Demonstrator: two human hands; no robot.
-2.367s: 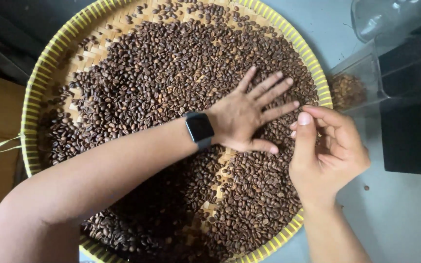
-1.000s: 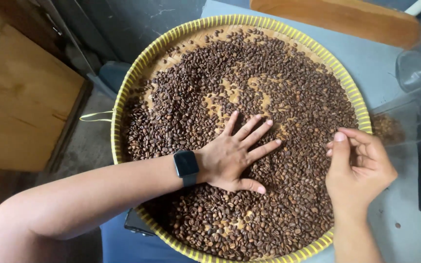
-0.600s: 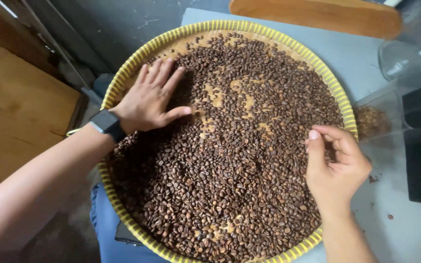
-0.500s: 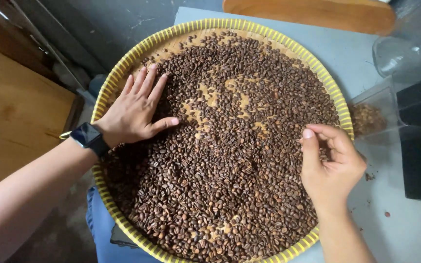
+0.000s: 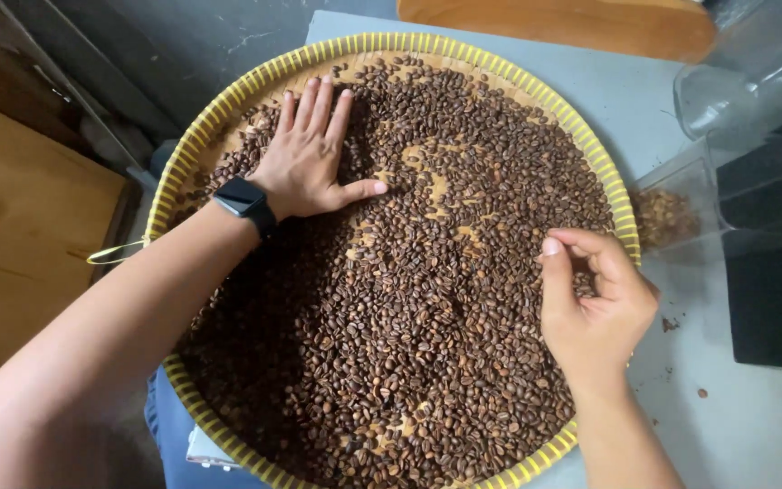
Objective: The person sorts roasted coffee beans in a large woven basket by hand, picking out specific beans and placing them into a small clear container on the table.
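A round woven tray with a yellow rim holds a thick layer of dark roasted coffee beans. My left hand lies flat on the beans at the tray's upper left, fingers together and spread forward, thumb out, with a black watch on the wrist. My right hand hovers at the tray's right edge, its fingers curled inward and thumb raised; I cannot see whether beans are pinched in it.
A clear plastic container with some paler beans lies just right of the tray. A black box and a clear jar stand at the right. A wooden board lies beyond the tray, a wooden surface at the left.
My left hand has swept from the middle of the beans to the tray's upper left. My right hand has stayed at the right edge, fingers curled.
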